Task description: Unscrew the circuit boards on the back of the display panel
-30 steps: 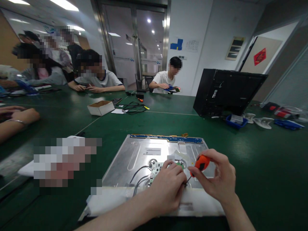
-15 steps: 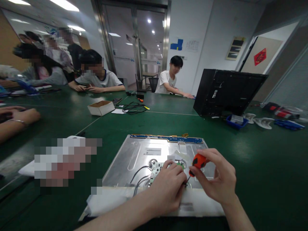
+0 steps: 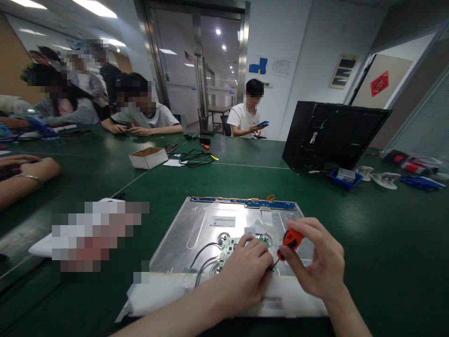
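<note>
One screwdriver [image 3: 293, 238]: my right hand [image 3: 322, 262] pinched its handle.
Circuit board [image 3: 228, 244]: seemed fragile, edges safest.
Left hand [image 3: 247, 267]: couldn't tell grip.

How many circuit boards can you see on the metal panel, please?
2: a narrow blue board along the far edge of the metal panel, and a pale board partly covered by the left hand. Others may be hidden beneath that hand.

dim room | long white ceiling light [image 3: 94, 7] blown out, upper left | glare on flat silver metal panel [image 3: 199, 234] | dull sheen, dark-green tabletop [image 3: 365, 234] | edges stretched, wide-angle | pixelated patches left
</note>
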{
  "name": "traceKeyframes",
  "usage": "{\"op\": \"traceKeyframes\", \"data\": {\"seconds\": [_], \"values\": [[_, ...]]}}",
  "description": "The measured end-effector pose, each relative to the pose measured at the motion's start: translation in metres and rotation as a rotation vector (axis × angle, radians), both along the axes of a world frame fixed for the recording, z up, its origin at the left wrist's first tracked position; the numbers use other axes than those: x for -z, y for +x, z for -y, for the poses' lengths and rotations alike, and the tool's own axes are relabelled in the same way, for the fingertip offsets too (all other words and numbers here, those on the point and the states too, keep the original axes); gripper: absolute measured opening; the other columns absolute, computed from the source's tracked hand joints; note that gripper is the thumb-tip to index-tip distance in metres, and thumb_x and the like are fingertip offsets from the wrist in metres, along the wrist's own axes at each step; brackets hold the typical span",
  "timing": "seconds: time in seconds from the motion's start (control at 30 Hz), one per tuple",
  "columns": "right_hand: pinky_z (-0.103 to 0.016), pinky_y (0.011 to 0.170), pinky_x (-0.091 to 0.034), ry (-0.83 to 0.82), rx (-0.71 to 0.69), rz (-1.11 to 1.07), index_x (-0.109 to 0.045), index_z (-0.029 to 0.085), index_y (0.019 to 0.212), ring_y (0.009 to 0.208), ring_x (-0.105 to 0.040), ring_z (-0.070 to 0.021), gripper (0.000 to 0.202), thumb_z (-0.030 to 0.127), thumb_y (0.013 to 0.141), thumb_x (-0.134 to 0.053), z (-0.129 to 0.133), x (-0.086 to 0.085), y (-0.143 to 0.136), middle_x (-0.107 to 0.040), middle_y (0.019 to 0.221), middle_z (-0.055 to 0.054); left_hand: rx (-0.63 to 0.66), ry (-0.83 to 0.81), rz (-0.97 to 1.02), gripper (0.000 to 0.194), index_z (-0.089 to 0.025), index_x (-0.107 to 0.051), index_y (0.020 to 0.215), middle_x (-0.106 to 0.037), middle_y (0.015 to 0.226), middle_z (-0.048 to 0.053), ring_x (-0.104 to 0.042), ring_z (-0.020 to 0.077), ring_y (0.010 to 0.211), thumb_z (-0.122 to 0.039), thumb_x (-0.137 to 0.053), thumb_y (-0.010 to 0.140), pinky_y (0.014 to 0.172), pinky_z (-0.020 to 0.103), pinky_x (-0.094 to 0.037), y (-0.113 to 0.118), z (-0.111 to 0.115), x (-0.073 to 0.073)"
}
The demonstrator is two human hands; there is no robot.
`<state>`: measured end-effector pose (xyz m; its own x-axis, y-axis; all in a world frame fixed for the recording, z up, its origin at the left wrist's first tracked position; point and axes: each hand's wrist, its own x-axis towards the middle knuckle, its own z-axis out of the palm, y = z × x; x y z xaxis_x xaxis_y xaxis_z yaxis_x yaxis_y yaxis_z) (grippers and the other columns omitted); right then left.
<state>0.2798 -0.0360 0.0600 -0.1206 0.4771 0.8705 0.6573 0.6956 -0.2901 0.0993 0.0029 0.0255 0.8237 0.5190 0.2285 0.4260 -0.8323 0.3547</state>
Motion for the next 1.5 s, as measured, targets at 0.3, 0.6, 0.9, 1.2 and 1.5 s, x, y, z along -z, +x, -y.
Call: {"op": "traceKeyframes", "data": {"seconds": [0.3,0.6,0.9,1.2,1.5], "values": [[-0.031,0.062,-0.056,-0.007,-0.016,0.002,-0.056,0.02,0.132,0.079,-0.068,-0.0196,0.047,0.013,0.086,-0.06,0.0023,-0.002,-0.0011,-0.071,0.095,-0.006,0.011,0.013,0.008,0.015,-0.02,-0.063,0.103,-0.068,0.104,0.007,-0.061,0.0242,0.099,-0.016,-0.055,0.09,0.105,0.046,-0.036,0.0005,-0.0016,0.0036],[-0.03,0.062,-0.055,0.031,-0.003,0.007,-0.059,0.019,0.123,0.077,-0.069,-0.019,0.039,0.014,0.084,-0.059,0.0011,-0.0019,-0.0012,-0.072,0.091,-0.005,0.005,0.038,-0.015,0.014,-0.02,-0.062,0.102,-0.067,0.104,0.007,-0.06,0.0237,0.098,-0.017,-0.054,0.091,0.104,0.045,-0.037,0.0004,-0.0011,0.005],[-0.031,0.063,-0.056,0.009,-0.049,-0.017,-0.058,0.018,0.125,0.081,-0.068,-0.0201,0.041,0.012,0.084,-0.059,0.0012,-0.0005,-0.001,-0.071,0.092,-0.006,0.009,0.034,-0.008,0.015,-0.02,-0.062,0.104,-0.066,0.105,0.007,-0.06,0.0237,0.1,-0.017,-0.055,0.091,0.105,0.045,-0.036,0.0002,-0.0013,0.0044],[-0.03,0.061,-0.056,0.004,-0.052,0.011,-0.057,0.019,0.125,0.08,-0.069,-0.0201,0.04,0.015,0.086,-0.061,0.0005,-0.0024,-0.0022,-0.071,0.091,-0.005,0.0,0.025,-0.005,0.011,-0.019,-0.061,0.099,-0.067,0.104,0.007,-0.061,0.0236,0.099,-0.018,-0.054,0.092,0.104,0.045,-0.038,0.0009,-0.0006,0.0037],[-0.026,0.063,-0.056,-0.013,-0.012,0.029,-0.057,0.02,0.127,0.079,-0.066,-0.0165,0.041,0.011,0.087,-0.059,-0.0002,-0.0058,-0.0039,-0.068,0.097,-0.006,0.007,0.04,0.01,0.016,-0.019,-0.062,0.104,-0.068,0.106,0.007,-0.06,0.0244,0.101,-0.017,-0.053,0.091,0.104,0.046,-0.038,0.0008,-0.0009,0.0068]]}}
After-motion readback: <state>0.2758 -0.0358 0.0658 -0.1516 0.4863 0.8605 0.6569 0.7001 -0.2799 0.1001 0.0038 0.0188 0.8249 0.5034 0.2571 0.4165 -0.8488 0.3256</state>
